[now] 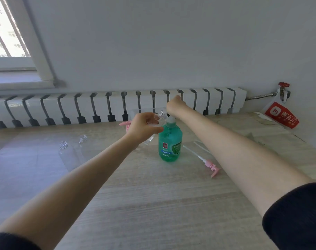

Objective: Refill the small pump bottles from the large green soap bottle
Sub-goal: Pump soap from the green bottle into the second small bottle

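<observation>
Black sleeves (297,213) are sitting nearest, and bare arms are reaching out from them over the table (153,204), which is lying wide and wooden under everything. Behind it a white radiator (117,103) is running along the wall, and a red and white bag (281,116) is hanging at the far right. The green bottle (170,145) is standing up in the middle of the table with a pale cap on. The left hand (144,127) is gripping a small bottle (159,117), clear and tipping, its open neck pointing up and right, just beside the green bottle's top. The right hand (175,105) is hanging just above that cap with fingers curling; I cannot tell if it is holding anything. Two clear bottles (68,154) are sitting open at the left. A pink pump (210,165) is lying right of the green bottle, near the right arm.
</observation>
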`<state>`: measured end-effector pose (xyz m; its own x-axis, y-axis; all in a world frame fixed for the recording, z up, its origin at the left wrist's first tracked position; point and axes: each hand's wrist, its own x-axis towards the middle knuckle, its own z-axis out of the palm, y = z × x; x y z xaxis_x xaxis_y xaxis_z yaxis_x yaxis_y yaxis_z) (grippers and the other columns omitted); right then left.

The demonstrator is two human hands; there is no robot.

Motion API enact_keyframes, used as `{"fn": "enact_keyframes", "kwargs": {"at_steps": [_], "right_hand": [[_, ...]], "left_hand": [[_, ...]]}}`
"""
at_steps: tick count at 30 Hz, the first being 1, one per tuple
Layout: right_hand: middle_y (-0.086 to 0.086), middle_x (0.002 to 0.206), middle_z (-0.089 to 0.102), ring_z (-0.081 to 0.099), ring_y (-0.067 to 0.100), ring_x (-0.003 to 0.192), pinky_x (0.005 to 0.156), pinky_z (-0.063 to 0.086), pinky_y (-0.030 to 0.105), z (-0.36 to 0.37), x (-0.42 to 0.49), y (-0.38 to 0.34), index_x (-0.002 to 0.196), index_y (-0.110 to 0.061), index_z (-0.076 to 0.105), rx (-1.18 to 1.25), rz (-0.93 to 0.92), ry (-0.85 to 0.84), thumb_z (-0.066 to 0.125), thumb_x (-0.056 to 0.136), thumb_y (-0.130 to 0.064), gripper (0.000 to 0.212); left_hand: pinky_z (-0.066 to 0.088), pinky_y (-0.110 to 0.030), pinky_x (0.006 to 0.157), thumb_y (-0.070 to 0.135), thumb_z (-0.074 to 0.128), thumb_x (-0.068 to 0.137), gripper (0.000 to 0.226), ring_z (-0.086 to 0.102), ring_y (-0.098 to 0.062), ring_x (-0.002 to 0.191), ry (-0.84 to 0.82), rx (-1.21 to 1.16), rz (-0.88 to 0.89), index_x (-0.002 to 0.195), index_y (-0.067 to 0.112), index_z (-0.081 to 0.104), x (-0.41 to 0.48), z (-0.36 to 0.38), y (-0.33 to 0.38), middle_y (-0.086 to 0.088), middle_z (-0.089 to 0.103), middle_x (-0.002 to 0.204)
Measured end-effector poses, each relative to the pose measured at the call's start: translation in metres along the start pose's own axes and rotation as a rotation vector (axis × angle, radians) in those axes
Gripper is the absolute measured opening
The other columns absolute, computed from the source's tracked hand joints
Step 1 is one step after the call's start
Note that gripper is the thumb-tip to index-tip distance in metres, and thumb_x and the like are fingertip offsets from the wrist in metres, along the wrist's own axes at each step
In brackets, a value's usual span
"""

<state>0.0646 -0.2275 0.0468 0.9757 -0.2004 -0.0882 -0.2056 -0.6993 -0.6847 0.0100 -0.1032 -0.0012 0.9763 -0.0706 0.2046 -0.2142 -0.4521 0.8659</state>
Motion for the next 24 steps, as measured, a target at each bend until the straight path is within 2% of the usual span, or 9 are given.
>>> {"fn": "enact_keyframes", "kwargs": {"at_steps": [2, 10, 16, 24], "right_hand": [[0.019, 0.149, 0.027, 0.04, 0.032, 0.129, 0.1, 0.038, 0.036, 0.0017, 0.0019, 0.0014, 0.148, -0.005, 0.013, -0.001, 0.001, 0.009, 0.038, 0.098, -0.011, 0.056], [0.019, 0.149, 0.026, 0.037, 0.033, 0.132, 0.103, 0.035, 0.038, 0.007, 0.0052, 0.0068, 0.148, -0.005, 0.013, -0.022, -0.018, -0.013, 0.037, 0.097, -0.01, 0.057], [0.019, 0.147, 0.031, 0.044, 0.032, 0.125, 0.098, 0.04, 0.038, 0.0071, 0.0028, 0.0056, 0.147, -0.006, 0.017, -0.019, -0.021, 0.002, 0.038, 0.097, -0.014, 0.054], [0.018, 0.146, 0.033, 0.041, 0.031, 0.128, 0.097, 0.04, 0.035, 0.0014, -0.0024, 0.0026, 0.146, -0.002, 0.017, -0.017, -0.02, 0.0, 0.036, 0.098, -0.014, 0.053]], "left_hand": [[0.054, -0.035, 0.089, 0.009, 0.077, 0.074, 0.04, 0.063, -0.018, 0.093, 0.004, -0.004, -0.002, 0.111, 0.008, 0.064, -0.0006, 0.0008, -0.0015, -0.003, 0.067, 0.1], [0.054, -0.035, 0.088, 0.013, 0.079, 0.072, 0.04, 0.063, -0.016, 0.092, 0.013, 0.027, -0.008, 0.11, 0.009, 0.066, -0.0004, 0.0036, -0.0083, -0.001, 0.068, 0.099], [0.053, -0.036, 0.09, 0.012, 0.079, 0.072, 0.039, 0.063, -0.018, 0.096, 0.01, 0.038, -0.003, 0.109, 0.01, 0.066, -0.0001, 0.0008, -0.0064, -0.001, 0.067, 0.1], [0.053, -0.038, 0.092, 0.01, 0.079, 0.072, 0.038, 0.063, -0.017, 0.094, 0.014, 0.012, -0.013, 0.108, 0.011, 0.065, 0.0005, -0.0001, -0.0028, -0.001, 0.067, 0.099]]}}
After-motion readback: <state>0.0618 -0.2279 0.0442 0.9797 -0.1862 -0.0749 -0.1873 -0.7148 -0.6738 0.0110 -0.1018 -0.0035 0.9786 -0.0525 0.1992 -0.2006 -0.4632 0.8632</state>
